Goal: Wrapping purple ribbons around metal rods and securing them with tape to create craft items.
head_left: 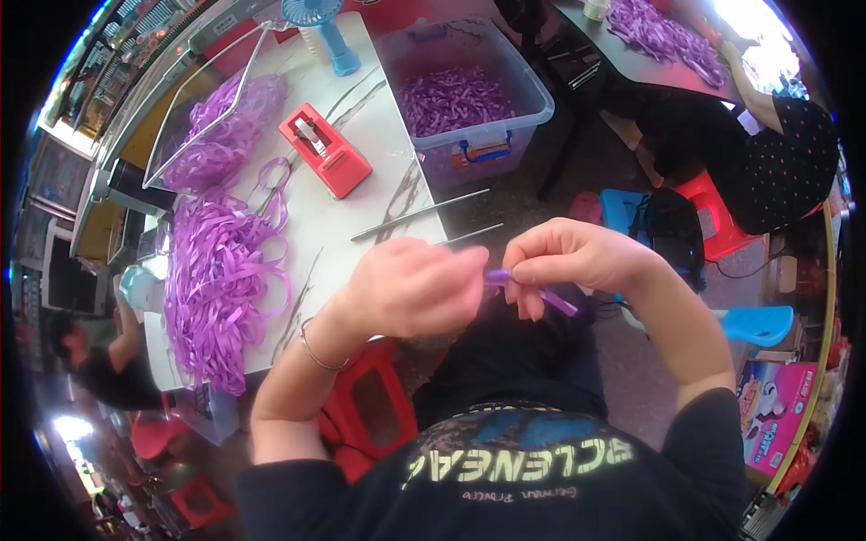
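Observation:
Between my two hands, in front of my chest, is a narrow purple ribbon (559, 302). My left hand (419, 287) is closed in a fist at one end of it, its fingertips turned away from view. With thumb and forefinger, my right hand (566, 260) pinches the ribbon, and a short end sticks out below those fingers. Just beyond my left hand, two thin metal rods (419, 215) jut past the edge of the marble-patterned table (347, 104). A heap of purple ribbon loops (216, 279) lies on the table's left side and hangs over its near edge.
A red tape dispenser (325, 151) and a blue fan (334, 41) stand on the table. Beside it, a clear plastic bin (532, 99) holds many purple ribbon pieces. A red stool (374, 397) is by my left arm. At right, another person (785, 162) sits at a second table.

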{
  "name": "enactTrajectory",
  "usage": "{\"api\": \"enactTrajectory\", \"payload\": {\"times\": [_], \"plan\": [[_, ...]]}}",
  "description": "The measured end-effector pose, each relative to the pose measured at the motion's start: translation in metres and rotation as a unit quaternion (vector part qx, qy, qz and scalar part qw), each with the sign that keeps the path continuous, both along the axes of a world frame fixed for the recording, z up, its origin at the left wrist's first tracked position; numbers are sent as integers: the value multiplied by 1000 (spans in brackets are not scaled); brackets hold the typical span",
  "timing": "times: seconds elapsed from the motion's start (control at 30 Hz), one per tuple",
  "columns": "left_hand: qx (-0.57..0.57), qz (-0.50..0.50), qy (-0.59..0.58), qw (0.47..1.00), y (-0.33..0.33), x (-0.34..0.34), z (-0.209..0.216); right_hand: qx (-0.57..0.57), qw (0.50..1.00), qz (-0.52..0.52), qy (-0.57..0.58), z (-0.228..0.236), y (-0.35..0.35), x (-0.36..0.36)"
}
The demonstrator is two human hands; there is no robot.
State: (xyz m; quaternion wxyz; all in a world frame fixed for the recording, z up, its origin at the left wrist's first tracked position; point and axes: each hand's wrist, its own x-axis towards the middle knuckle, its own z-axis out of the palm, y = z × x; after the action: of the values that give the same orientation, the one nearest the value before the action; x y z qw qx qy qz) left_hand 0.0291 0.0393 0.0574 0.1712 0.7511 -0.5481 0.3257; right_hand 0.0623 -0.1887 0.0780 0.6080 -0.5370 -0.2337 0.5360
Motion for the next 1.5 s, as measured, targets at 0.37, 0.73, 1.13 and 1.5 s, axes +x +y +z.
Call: {"api": "enactTrajectory", "payload": {"times": [0.37, 0.73, 1.13, 1.5], "plan": [[-355, -146, 824, 417, -18, 21, -19, -30, 731, -252, -634, -25, 10, -4], [-300, 80, 626, 716, -4, 96, -41, -59, 792, -517, -320, -76, -8, 59], [-196, 176, 580, 771, 13, 95, -62, 29, 876, -449, -174, -151, 38, 28], [-114, 174, 558, 803, 5, 91, -70, -10, 884, -430, -182, -154, 49, 10]]}}
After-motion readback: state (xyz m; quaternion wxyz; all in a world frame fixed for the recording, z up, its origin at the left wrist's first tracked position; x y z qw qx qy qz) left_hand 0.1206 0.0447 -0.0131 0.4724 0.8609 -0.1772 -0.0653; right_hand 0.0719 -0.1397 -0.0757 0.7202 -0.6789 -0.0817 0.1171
